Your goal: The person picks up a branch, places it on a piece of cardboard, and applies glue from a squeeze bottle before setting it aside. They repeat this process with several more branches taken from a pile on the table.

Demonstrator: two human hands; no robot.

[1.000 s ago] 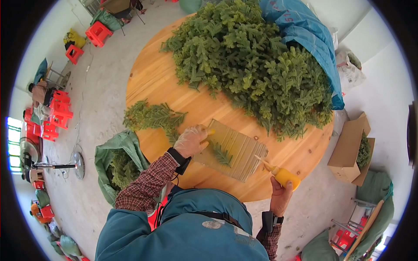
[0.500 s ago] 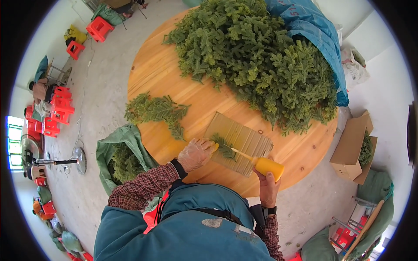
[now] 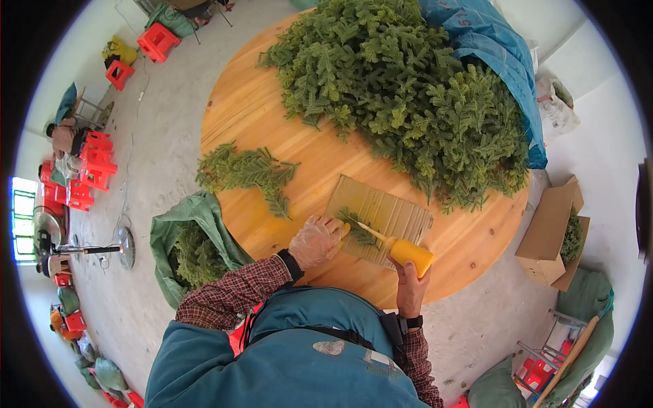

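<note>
My left hand [image 3: 315, 242], in a clear plastic glove with yellow at the fingertips, pinches the near end of a small green artificial fir sprig [image 3: 360, 230]. The sprig lies over a piece of corrugated cardboard [image 3: 408, 216] on the round wooden table [image 3: 469, 251]. Wrapped round a yellow squeeze bottle [image 3: 412, 258] is my right hand [image 3: 410, 291]. The bottle leans left, its long thin nozzle reaching over the sprig's leaves; whether the tip touches them I cannot tell. A few loose fir sprigs [image 3: 248, 173] lie left of the cardboard.
A large heap of fir sprigs [image 3: 408, 102] covers the table's far side, beside a blue sack [image 3: 500, 61]. At the table's left edge a green sack [image 3: 163, 238] holds more sprigs. Right of the table stands an open carton [image 3: 544, 228]. Red stools [image 3: 96, 166] and a fan [image 3: 126, 248] stand left.
My right hand and the bottle have shifted left, and the nozzle now lies farther up along the sprig. My left hand and the sprig have moved slightly right.
</note>
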